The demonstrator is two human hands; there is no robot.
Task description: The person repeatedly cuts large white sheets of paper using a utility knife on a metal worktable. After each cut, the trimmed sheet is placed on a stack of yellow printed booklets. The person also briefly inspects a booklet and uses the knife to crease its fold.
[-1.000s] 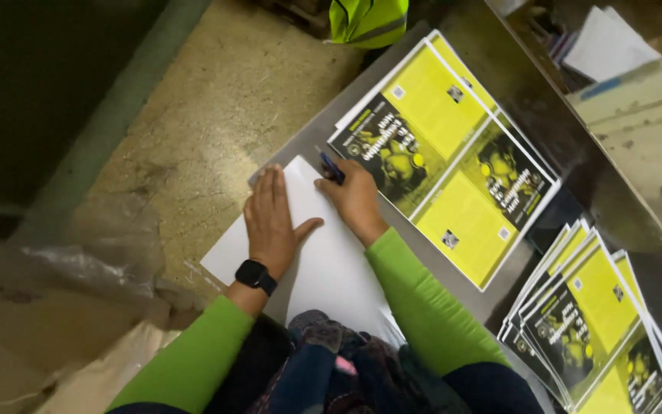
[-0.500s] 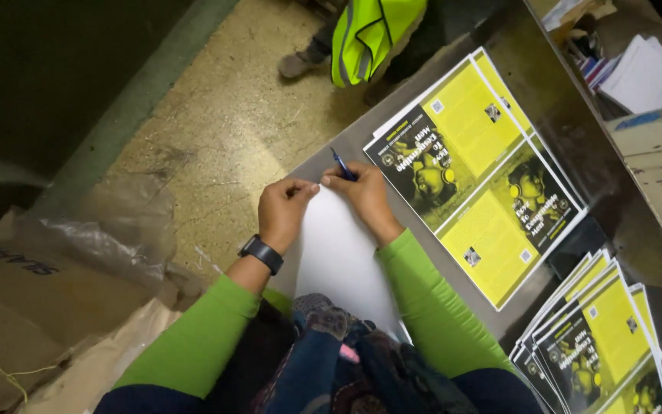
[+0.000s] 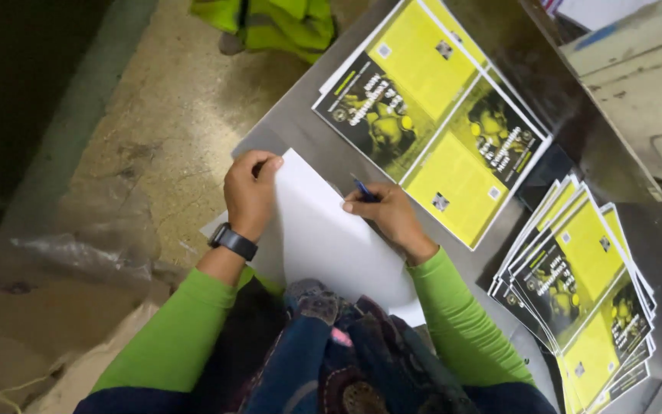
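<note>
Head view looks straight down on the two hands at work on a metal table (image 3: 300,126). The left hand (image 3: 248,192), with a dark watch (image 3: 233,241) at the wrist, is curled at the far left corner of a white sheet (image 3: 323,234); its fingers bend over that corner and seem to pinch the edge, thumb on top, though how much paper lies between them cannot be told. The right hand (image 3: 388,215) is closed around a blue pen (image 3: 363,188), the fingers pressed together on the barrel, the tip pointing away from the body and to the left. This hand rests at the sheet's right edge, with the pen tip lying just past that edge, over the table.

The sheet lies between the hands, its long axis slanting from the person's lap up and leftward toward the left hand, so both hands touch it: the left at its far corner, the right along its side. Its near end disappears under the patterned scarf (image 3: 331,345).

Just beyond the pen lies a stack of large yellow-and-black printed sheets (image 3: 430,115), flat, its long axis slanted down to the right. Farther right, well apart from the right hand, sits a fanned pile of folded yellow-and-black leaflets (image 3: 576,284).
</note>
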